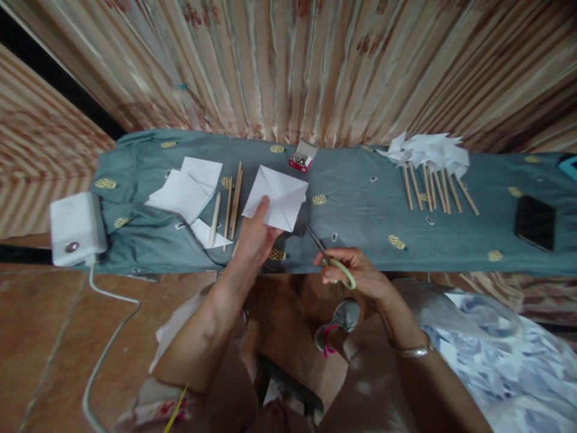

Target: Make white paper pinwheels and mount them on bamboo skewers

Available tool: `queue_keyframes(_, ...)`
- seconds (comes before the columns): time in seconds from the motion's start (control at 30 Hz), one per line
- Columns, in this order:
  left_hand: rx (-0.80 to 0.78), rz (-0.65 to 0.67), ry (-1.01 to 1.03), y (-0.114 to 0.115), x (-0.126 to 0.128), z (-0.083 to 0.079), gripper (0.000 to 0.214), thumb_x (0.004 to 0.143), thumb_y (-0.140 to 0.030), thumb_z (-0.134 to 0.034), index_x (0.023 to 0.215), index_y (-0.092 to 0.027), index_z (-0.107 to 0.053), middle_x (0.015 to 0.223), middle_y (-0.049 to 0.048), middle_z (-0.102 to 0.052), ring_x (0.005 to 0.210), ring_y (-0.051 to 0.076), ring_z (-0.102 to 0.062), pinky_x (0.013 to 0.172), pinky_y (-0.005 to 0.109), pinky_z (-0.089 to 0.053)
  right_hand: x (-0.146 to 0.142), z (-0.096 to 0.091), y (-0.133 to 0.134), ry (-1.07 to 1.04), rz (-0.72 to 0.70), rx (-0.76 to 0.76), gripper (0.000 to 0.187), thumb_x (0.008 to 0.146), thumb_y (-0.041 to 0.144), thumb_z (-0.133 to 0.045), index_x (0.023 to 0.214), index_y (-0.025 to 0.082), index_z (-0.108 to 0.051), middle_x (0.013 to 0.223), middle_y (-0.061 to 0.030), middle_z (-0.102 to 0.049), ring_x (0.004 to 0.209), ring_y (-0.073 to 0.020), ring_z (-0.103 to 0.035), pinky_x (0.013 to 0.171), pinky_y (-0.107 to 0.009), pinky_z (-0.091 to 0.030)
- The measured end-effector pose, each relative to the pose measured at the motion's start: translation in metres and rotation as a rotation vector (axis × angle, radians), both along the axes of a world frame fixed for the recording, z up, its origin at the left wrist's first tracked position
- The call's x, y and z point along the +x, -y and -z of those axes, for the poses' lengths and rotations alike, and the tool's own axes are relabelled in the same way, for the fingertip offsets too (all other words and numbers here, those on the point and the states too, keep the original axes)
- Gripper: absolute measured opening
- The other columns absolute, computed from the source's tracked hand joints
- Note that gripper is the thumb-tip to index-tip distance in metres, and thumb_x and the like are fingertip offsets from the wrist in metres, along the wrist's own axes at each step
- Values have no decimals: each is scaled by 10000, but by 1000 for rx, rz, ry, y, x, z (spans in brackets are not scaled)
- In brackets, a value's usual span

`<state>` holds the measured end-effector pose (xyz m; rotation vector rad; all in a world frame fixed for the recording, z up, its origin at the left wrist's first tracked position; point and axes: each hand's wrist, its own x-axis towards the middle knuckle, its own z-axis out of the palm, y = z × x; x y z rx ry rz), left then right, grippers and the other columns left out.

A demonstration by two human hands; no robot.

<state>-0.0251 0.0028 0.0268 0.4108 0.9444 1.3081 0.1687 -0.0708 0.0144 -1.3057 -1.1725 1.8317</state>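
A white square of paper (283,195) with diagonal creases is held by my left hand (259,231), thumb on top and fingers underneath. My right hand (351,270) grips scissors (340,269) with pale green handles, their dark blades pointing at the paper's lower right corner. The blades look apart from the sheet. Left of the paper lie several wooden sticks (234,201), a white pen-like stick (215,219) and more folded white sheets (187,189). Behind it sits a small open red box (301,161) with tiny metallic pieces inside.
Several white paper pinwheels (430,153) on sticks lie at the right of the cloth-covered table (360,207), near a black phone (535,222). A white device (77,228) with a cable stands at the left end. A pleated curtain (288,72) hangs behind.
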Motion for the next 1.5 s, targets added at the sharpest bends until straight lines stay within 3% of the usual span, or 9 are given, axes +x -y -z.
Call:
queue_keyframes(0.17,-16,78,-54,5,7,3,336,785,-189,-668,1118,-159,-638,1104,92,-729,1031,231,-683,871,352,-559,11,-1,-10,82,299,179,417,597,522,-818,800,184,-684,583,22,-638,513,-94,-544,518,-233,-443)
queue_keyframes(0.27,-10,158,-105,9,13,8,266,698,-220,-743,938,-123,-684,910,83,-757,903,232,-706,796,314,-555,15,2,-18,113,503,239,417,583,512,-823,813,201,-667,609,16,-650,540,-108,-558,529,-241,-441)
queue_keyframes(0.33,-20,213,-143,13,15,12,299,631,-271,-798,867,-116,-700,837,84,-755,826,236,-705,741,310,-547,18,5,-22,108,564,269,413,591,490,-822,846,209,-660,643,16,-654,574,-116,-569,554,-248,-446)
queue_keyframes(0.5,-3,333,-210,20,19,20,380,551,-364,-857,827,-129,-745,828,85,-757,779,242,-692,753,351,-533,19,6,-22,134,492,303,395,599,436,-823,882,220,-652,663,52,-597,556,-85,-476,511,-228,-366)
queue_keyframes(0.67,9,386,-245,25,22,24,323,571,-366,-850,779,-136,-761,784,74,-754,708,216,-672,711,327,-516,13,3,-21,85,424,250,430,531,418,-846,833,217,-615,610,82,-512,507,-59,-389,476,-214,-308)
queue_keyframes(0.87,-51,399,-167,24,25,22,349,646,-440,-798,723,-107,-727,660,73,-714,598,191,-644,606,286,-499,10,3,-22,56,454,217,450,481,394,-861,811,212,-615,597,84,-507,504,-60,-382,470,-210,-292)
queue_keyframes(1.1,-6,390,153,30,30,9,426,777,-495,-678,1032,-154,-698,1038,104,-742,1060,288,-664,880,395,-546,4,4,-25,82,578,249,409,507,384,-833,812,219,-616,600,82,-529,509,-69,-413,479,-218,-317)
queue_keyframes(1.33,5,397,75,48,39,17,452,674,-378,-797,1046,-142,-693,1080,101,-725,1070,276,-648,953,418,-519,-10,13,-31,6,741,268,419,466,381,-841,772,208,-612,600,90,-583,501,-60,-452,477,-200,-349)
queue_keyframes(1.5,-71,269,-6,49,46,21,334,755,-263,-736,1059,-133,-685,1078,100,-724,1054,260,-658,959,411,-522,-20,16,-31,-31,731,253,437,474,391,-844,791,208,-607,598,87,-601,500,-63,-472,474,-194,-369)
